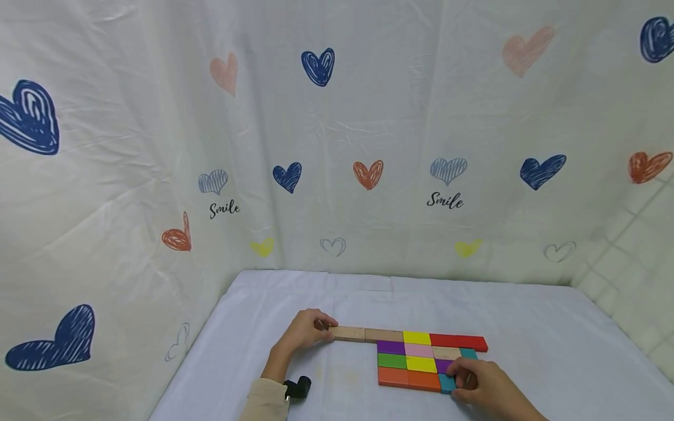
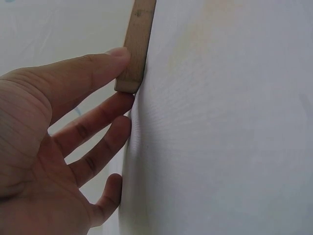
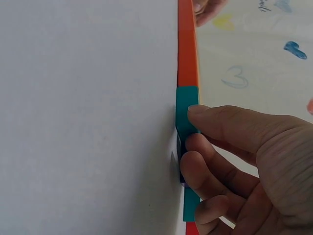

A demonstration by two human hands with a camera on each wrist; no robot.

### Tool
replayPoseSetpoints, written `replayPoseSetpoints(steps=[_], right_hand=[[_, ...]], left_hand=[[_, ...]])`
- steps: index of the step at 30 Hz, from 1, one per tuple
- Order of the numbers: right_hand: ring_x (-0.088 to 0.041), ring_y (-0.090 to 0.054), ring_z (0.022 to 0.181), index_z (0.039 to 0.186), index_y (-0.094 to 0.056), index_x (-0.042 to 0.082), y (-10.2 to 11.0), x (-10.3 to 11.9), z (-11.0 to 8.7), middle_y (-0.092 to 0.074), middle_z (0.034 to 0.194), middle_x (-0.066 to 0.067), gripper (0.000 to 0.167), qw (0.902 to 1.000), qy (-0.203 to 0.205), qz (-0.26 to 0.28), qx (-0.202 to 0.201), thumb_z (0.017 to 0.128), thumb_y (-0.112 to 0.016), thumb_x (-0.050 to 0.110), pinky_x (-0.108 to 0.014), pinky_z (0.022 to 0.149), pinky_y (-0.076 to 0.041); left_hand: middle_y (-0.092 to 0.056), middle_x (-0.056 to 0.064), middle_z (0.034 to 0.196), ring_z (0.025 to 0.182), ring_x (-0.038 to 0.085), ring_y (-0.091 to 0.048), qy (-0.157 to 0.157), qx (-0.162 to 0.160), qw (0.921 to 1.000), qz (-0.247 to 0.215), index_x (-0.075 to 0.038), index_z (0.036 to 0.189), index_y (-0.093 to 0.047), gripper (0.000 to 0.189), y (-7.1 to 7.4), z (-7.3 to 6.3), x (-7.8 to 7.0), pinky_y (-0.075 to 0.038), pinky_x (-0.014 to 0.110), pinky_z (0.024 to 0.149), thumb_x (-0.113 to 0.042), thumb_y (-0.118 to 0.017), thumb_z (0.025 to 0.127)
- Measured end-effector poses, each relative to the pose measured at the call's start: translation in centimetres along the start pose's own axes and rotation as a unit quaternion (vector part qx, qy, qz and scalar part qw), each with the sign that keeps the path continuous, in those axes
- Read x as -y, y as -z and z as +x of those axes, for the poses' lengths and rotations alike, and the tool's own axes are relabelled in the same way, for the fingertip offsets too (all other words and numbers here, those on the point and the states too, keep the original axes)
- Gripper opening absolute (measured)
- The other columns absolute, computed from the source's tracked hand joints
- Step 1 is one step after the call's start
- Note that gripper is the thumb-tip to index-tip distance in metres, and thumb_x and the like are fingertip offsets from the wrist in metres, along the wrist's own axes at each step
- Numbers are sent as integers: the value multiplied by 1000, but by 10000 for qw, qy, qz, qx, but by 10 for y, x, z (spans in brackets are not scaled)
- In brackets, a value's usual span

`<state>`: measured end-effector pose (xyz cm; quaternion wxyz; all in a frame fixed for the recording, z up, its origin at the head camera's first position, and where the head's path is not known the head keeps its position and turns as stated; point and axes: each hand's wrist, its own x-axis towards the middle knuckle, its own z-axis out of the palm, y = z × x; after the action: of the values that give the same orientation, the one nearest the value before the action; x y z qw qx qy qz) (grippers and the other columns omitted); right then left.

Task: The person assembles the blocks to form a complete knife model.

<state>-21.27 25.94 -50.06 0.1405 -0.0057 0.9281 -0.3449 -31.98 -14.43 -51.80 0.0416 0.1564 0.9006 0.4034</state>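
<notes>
My left hand (image 1: 305,330) holds the left end of a plain wooden block (image 1: 347,334), thumb on its near side in the left wrist view. A second plain block (image 1: 384,335) butts against it, followed by a yellow block (image 1: 416,337) and a red stretch (image 1: 458,341). Below this row lie flat purple (image 1: 391,347), pink (image 1: 419,350), green (image 1: 392,360) and orange (image 1: 393,376) blocks, side by side. At the lower right corner my right hand (image 1: 489,386) pinches a teal block (image 3: 187,105), its thumb on the near face. Right fingers partly hide a purple block (image 1: 443,366).
A white cloth (image 1: 326,292) covers the table. Behind it hangs a white curtain (image 1: 395,234) printed with hearts and "Smile". A black device (image 1: 299,387) is worn at the left wrist, by the beige sleeve (image 1: 265,400).
</notes>
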Motion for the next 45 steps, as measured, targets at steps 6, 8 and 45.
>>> replayPoseSetpoints(steps=[6, 8, 45], right_hand=[[-17, -53, 81, 104, -71, 14, 3, 0, 0, -57, 82, -1, 34, 9999, 77, -5, 77, 76, -89, 21, -22, 64, -46], [-17, -53, 81, 105, -71, 14, 4, 0, 0, -57, 82, -1, 35, 9998, 136, 10, 116, 77, -89, 23, -22, 64, -47], [-12, -59, 75, 117, -68, 5, 99, -24, 18, -70, 94, -6, 29, 9903, 943, -378, -952, 97, -69, 27, -25, 63, -50]], left_hand=[[-69, -2, 93, 83, 14, -57, -13, -12, 10000, -34, -20, 101, -81, 24, 1, 0, -2, -45, 28, 69, -12, -87, 79], [-69, -2, 92, 83, 14, -57, -14, -5, 10000, -33, -20, 101, -81, 24, 1, 0, -2, -46, 28, 69, -11, -87, 79], [-70, 6, 104, 98, 25, -62, -230, -746, 9954, 548, -13, 107, -78, 19, 37, -7, -22, -49, 35, 78, -19, -80, 89]])
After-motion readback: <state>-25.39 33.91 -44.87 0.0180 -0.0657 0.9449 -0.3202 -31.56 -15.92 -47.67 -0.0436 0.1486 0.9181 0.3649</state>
